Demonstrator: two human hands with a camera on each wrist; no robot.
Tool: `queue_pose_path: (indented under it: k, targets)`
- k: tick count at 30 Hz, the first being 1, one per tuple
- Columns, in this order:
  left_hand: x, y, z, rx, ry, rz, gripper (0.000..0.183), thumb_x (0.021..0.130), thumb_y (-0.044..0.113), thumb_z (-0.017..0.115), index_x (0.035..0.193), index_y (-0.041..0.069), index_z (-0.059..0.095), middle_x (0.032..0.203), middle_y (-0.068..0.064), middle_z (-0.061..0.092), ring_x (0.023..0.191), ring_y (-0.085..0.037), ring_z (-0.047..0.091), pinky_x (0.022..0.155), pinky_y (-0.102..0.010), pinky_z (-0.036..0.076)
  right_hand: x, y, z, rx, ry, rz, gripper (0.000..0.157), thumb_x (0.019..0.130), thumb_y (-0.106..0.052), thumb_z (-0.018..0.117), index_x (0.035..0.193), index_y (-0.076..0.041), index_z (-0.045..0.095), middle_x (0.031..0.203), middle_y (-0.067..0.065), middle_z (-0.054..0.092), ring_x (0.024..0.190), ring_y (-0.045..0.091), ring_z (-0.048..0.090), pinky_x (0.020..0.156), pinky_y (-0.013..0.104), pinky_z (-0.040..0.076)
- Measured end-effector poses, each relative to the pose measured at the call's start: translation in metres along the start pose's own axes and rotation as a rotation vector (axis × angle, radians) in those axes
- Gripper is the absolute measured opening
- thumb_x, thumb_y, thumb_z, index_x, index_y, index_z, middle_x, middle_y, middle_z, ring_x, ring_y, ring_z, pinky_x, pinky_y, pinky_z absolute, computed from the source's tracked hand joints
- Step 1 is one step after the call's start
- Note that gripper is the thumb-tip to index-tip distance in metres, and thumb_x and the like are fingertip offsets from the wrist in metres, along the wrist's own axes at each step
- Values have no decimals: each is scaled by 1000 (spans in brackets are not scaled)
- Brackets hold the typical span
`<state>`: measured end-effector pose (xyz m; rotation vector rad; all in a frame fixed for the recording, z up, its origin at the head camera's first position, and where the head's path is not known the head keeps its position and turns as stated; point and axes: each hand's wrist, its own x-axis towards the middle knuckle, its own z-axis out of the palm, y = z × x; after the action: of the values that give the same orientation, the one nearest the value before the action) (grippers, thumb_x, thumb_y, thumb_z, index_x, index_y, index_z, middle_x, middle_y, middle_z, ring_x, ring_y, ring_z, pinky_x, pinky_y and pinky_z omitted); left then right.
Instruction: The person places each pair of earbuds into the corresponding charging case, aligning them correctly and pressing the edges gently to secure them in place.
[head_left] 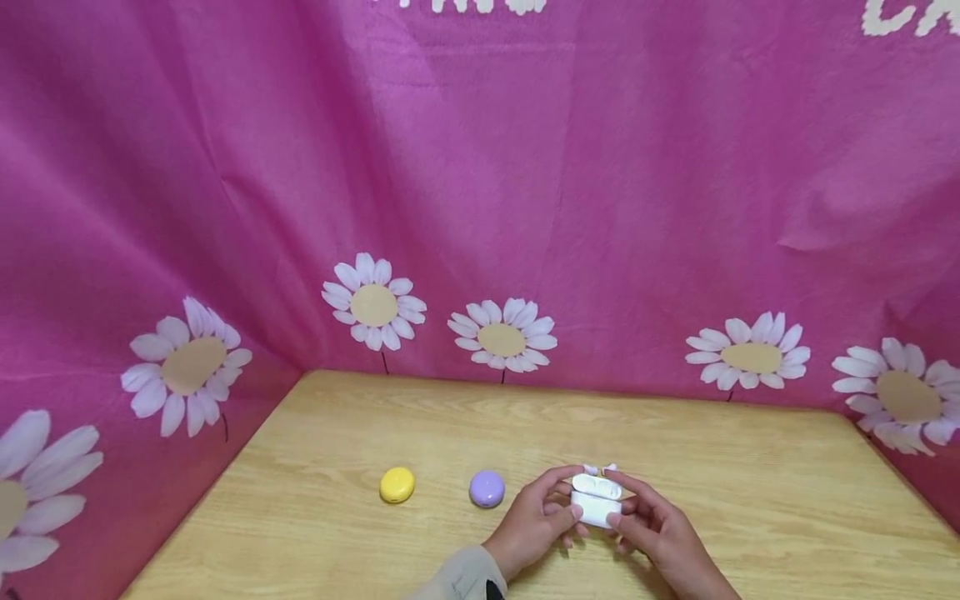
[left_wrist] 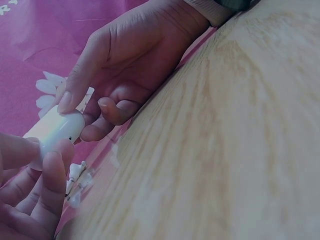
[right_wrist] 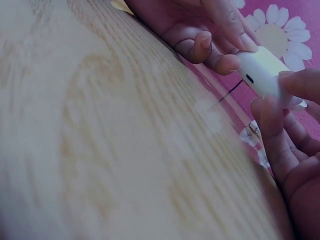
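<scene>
From where I stand, the head view has both hands at a white earbud case [head_left: 596,510], held near the front of the wooden desk [head_left: 300,500], right of the middle, with its lid [head_left: 596,485] tipped back to show a hollowed inside. The left hand [head_left: 528,529] grips one side, thumb on the front and fingers bent around behind; the right hand [head_left: 667,542] grips the other side in much the same way. Two small white earbuds [head_left: 590,469] show just beyond the lid, by the index fingertips, though I can't tell whether the fingers touch them. Left of the hands sits a purple round case [head_left: 487,489], and farther left a yellow round case [head_left: 397,484], the two apart from each other. A pale sleeve [head_left: 465,575] covers the left forearm, and a magenta cloth [head_left: 637,167] with printed daisies [head_left: 502,339] hangs behind the desk. In the left wrist view, the near left hand pinches one end of the white case while the right thumb presses the other; the earbuds show below it. In the right wrist view, both hands' fingers grip the case again, a dark slot [right_wrist: 249,79] showing on its underside, with the earbuds partly hidden behind the right fingers.
</scene>
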<state>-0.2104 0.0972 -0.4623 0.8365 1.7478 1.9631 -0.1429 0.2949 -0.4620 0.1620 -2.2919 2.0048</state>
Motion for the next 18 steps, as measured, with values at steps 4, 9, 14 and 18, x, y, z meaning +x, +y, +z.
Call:
queue_pose_path:
  k: [4,9,14,18]
  targets:
    - [1,1,0,-3,-1,-6,49,92,-1,58,139,8,46,105,-4,59,73,-13,65,54,-18,50,1,0,-1,-11,-11,-9,56,94,-9,62,144,-2,38,98,17,57,80,17,63,63,34,59]
    - [4,1,1,-24,3,-21,50,91,0,59,139,10,47,104,-4,61,74,-14,64,56,-19,50,2,0,-2,-1,-15,-47,55,94,-7,60,144,-1,38,101,17,60,81,17,63,63,34,59]
    - [3,-1,2,-50,30,-75,52,88,1,65,136,13,50,100,-5,62,74,-17,66,57,-22,52,0,2,-2,11,-33,-64,56,94,-6,61,145,-2,37,104,14,64,83,14,63,63,34,59]
    - [3,-1,2,-47,35,-75,51,88,2,65,136,14,50,99,-4,63,74,-17,66,56,-22,52,1,2,-2,27,-22,-39,58,93,-6,62,145,-3,36,105,12,65,85,14,63,64,36,59]
